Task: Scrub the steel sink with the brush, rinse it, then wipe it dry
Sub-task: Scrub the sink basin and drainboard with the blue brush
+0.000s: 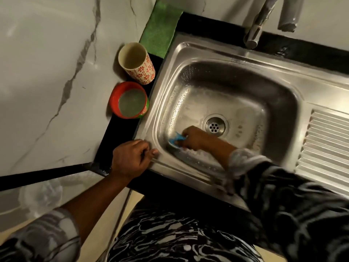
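Scrubbing step. The left hand, fingers curled together, braces at 8 o'clock on the rectangular steel sink. The right hand clamps its fingers on the small blue plastic brush, at 7 o'clock of the round drain. Next, probably: scrub the remaining walls.

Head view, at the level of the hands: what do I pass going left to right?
left hand at the corner of the sink → blue brush → right hand gripping it → drain → ribbed draining board
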